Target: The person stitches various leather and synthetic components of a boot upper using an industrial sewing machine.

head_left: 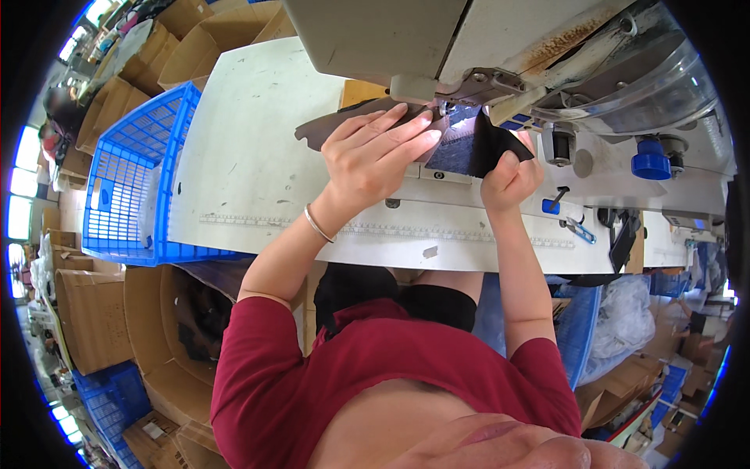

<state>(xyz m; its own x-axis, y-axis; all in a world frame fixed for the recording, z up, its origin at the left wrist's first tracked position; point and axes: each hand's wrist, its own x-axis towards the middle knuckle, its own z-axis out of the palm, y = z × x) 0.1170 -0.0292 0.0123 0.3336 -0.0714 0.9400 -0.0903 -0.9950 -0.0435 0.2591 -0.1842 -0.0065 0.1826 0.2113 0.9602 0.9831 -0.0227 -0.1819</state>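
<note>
At the sewing machine (375, 39), my left hand (375, 152) lies flat with fingers stretched over a dark grey-brown cut piece (319, 131), close to the lit needle area. My right hand (512, 176) pinches a black piece of material (491, 144) between thumb and fingers, lifting its edge up to the right of the needle. Blue denim-like fabric (453, 155) shows between my hands under the light. The needle tip itself is too small to make out.
A blue plastic basket (176, 156) stands against the table's left edge. Along the front of the white table (258, 172) runs a printed ruler strip. A blue-handled cutter (580, 230) and a black object (623, 241) lie at the right. Cardboard boxes (94, 320) crowd the left.
</note>
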